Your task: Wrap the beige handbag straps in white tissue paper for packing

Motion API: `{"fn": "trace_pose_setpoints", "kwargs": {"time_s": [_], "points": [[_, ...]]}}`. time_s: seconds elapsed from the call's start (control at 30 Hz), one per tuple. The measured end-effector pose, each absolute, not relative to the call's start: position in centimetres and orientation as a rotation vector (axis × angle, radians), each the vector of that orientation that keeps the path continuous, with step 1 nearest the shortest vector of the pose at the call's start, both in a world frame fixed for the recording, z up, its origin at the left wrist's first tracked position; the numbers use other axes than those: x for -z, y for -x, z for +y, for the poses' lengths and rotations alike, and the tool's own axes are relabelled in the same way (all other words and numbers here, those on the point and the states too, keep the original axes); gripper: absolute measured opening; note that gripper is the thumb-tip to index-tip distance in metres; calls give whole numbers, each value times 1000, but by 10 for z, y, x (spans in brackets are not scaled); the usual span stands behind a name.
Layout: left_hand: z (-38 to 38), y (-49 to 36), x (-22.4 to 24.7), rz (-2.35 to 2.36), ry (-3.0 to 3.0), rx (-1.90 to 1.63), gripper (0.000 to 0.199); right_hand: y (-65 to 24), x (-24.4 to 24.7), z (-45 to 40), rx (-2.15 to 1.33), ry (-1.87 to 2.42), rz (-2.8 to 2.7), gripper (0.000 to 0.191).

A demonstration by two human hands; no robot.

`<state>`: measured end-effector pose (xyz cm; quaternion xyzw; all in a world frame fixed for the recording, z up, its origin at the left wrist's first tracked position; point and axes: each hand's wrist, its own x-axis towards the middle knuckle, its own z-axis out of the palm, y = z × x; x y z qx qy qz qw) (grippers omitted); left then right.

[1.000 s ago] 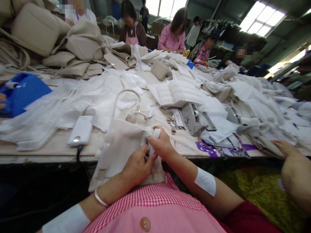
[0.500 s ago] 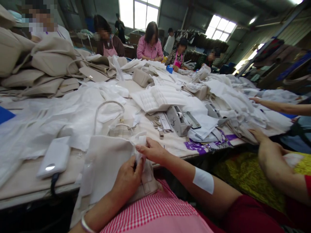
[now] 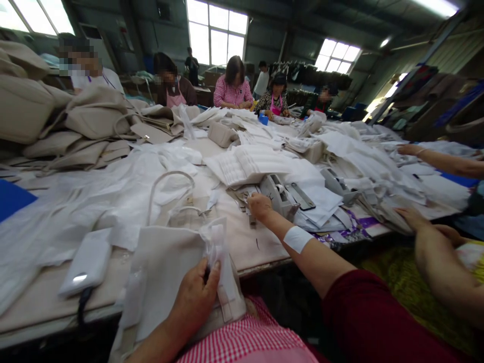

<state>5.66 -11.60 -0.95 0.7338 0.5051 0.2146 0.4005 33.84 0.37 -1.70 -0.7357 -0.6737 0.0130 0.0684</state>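
A beige bag (image 3: 166, 252) with a looped handle leans at the table's front edge against my lap. My left hand (image 3: 200, 290) pinches a clear plastic wrap (image 3: 215, 242) at the bag's upper right corner. Across the table my right hand (image 3: 260, 205) is closed at a small pile of tags and strips (image 3: 242, 196), just left of the grey tape dispenser (image 3: 279, 196). What its fingers hold, if anything, is hidden. A white paper patch (image 3: 298, 239) sits on my right forearm.
A white power bank (image 3: 87, 262) with a black cable lies at left. Beige bags (image 3: 94, 113) are heaped behind it. White foam sheets (image 3: 249, 161) cover the middle. At right are a co-worker's arms (image 3: 434, 252); several people work across the table.
My right hand has let go of the plastic at the bag and reached forward and right to the tags. My left hand stays on the plastic. The view has tilted up slightly.
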Motion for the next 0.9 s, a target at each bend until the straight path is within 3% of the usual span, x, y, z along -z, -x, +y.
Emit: {"fn": "trace_pose_setpoints", "kwargs": {"time_s": [0.2, 0.37, 0.47, 0.63, 0.9], "points": [[-114, -54, 9, 1250, -1798, -572, 37, -337, 4, -61, 97, 2003, -2256, 23], [-113, -54, 9, 1235, -1730, -569, 36, -335, 17, -127, -99, 1733, -2371, 18], [-113, -56, 8, 1214, -1689, -589, 36, -328, 24, -122, -303, 1847, -2064, 31], [-117, -58, 3, 1184, -1623, -639, 34, -298, 28, -73, -287, 2272, -1954, 39], [-125, -51, 3, 1165, -1393, -621, 39, -286, 41, -59, -346, 2358, -1887, 24]]}}
